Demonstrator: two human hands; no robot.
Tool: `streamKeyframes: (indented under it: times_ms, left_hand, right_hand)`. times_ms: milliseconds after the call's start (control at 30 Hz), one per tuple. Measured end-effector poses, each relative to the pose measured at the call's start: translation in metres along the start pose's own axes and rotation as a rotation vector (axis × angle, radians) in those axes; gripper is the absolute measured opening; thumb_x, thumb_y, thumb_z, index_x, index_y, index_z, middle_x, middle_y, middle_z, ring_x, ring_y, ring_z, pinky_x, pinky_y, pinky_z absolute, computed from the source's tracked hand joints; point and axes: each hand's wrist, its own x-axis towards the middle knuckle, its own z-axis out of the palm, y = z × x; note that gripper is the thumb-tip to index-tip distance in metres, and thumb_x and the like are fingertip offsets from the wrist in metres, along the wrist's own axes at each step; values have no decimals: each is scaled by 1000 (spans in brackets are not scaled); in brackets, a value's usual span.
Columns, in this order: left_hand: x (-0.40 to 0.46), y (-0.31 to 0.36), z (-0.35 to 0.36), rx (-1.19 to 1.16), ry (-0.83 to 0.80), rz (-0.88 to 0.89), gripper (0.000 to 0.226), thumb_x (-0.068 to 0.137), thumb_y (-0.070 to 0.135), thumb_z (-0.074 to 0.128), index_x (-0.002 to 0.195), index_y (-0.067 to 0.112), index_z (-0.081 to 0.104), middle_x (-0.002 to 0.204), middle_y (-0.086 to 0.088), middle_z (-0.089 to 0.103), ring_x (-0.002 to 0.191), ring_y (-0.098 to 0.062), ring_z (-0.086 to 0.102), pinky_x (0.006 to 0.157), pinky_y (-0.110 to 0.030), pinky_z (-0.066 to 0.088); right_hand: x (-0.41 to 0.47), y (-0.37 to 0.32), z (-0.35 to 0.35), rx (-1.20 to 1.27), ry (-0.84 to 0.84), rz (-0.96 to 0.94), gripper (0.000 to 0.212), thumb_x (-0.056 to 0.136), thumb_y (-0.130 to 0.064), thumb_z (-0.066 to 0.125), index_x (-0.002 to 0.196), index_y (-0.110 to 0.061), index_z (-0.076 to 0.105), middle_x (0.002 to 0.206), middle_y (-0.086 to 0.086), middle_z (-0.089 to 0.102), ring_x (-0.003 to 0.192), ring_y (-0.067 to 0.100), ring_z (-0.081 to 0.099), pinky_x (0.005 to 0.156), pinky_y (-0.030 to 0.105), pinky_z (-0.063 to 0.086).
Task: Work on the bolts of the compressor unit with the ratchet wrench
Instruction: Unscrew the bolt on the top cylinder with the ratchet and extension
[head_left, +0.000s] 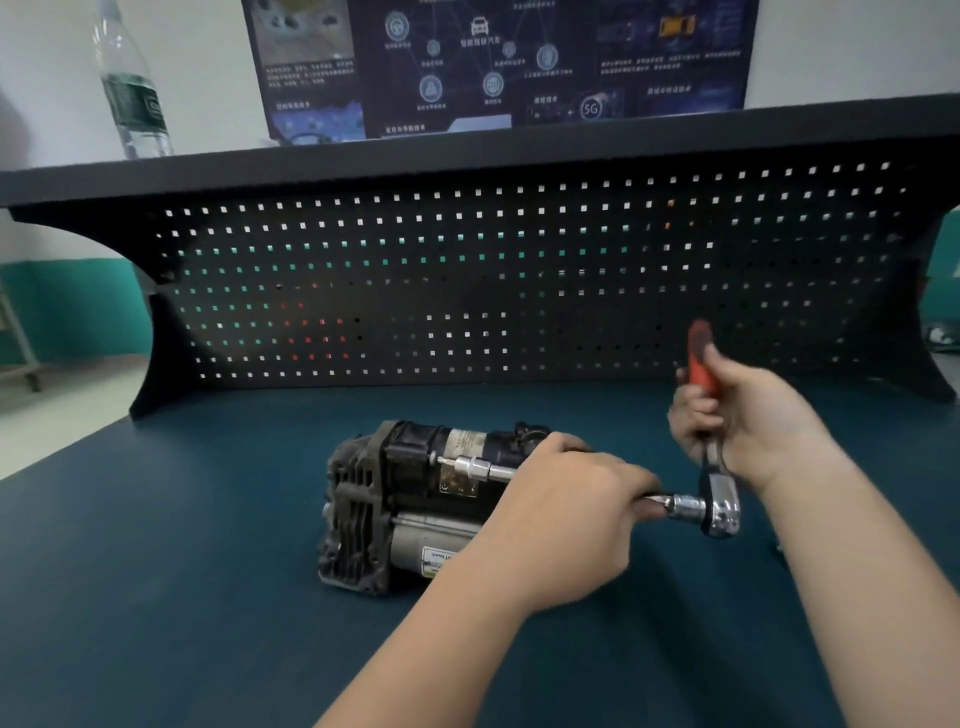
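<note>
The compressor unit (395, 499) lies on its side in the middle of the dark green bench top, its finned grey end at the left. My right hand (748, 426) grips the red handle of the ratchet wrench (719, 506), which stands nearly upright with its chrome head at the bottom. A long chrome extension bar (478, 467) runs left from that head along the top of the compressor to a bolt near the finned end. My left hand (566, 514) wraps round the middle of the extension and hides it and the compressor's right end.
A black perforated tool board (519, 280) rises at the back of the bench (208, 597), with a shelf on top. A clear water bottle (132, 88) stands on the shelf at the left. A dark poster (493, 62) hangs on the wall behind.
</note>
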Motion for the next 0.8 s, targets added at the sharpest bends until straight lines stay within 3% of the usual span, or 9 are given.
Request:
streamKeyframes:
  times_ms: [67,133,267,367,467,567,633,700,800]
  left_hand:
    - [1,-1,0,-36,-5,-16,19,95,30,47,103,25,64,92,4,69,88,-17,59,88,-28,35]
    - [0,-1,0,-61,-30,-24,19,95,31,49,104,26,64,94,4,69,88,-19,59,83,-32,39]
    - [1,-2,4,5,-63,9,23,96,35,44,109,23,60,96,2,66,91,-21,58,81,-32,36]
    - [3,-2,3,-20,-19,6,19,96,28,45,104,23,62,91,4,66,86,-18,58,81,-29,33]
    - [2,-2,2,-2,-19,27,19,95,27,47,102,23,63,89,4,68,85,-17,59,85,-30,34]
    - [1,-2,3,1,-16,13,19,94,30,46,104,28,62,93,7,68,87,-14,59,86,-28,35]
    - [0,-2,4,-11,-25,-3,19,94,31,46,105,29,62,93,8,68,88,-14,59,84,-28,35]
    - [-1,-4,6,-22,-62,-13,19,95,35,45,105,30,61,95,8,68,89,-15,58,87,-27,34]
    - [0,-3,7,35,-73,-16,25,96,42,40,104,28,59,94,7,66,88,-15,57,86,-28,33]
  right_hand:
    - [13,9,-10,192,93,148,34,101,-32,43,75,-10,41,43,-2,31,25,4,27,27,12,20]
    - [15,10,-11,224,51,138,39,101,-39,43,74,-10,42,43,-3,28,24,5,24,26,13,18]
    - [-5,-6,6,-128,-292,-302,41,91,-55,47,80,-16,51,49,-7,29,32,3,24,30,16,22]
    - [-19,-10,14,-199,-557,-415,39,85,-56,50,86,-18,55,49,-8,34,34,1,27,32,15,25]
    - [-11,-7,10,-86,-382,-305,38,88,-53,52,85,-15,53,49,-8,34,33,0,27,30,13,25]
    - [10,5,-5,118,1,49,40,98,-40,49,74,-8,46,44,-4,31,28,3,25,27,12,22]
    - [19,14,-14,191,109,180,39,102,-32,42,70,-9,40,38,-2,28,24,5,23,26,13,18]
    - [20,13,-13,104,63,113,40,101,-34,41,71,-9,42,39,-3,28,25,5,24,27,13,18]
    - [4,-1,3,-75,-221,-205,33,98,-41,44,79,-14,50,47,-6,30,32,3,24,31,14,20]
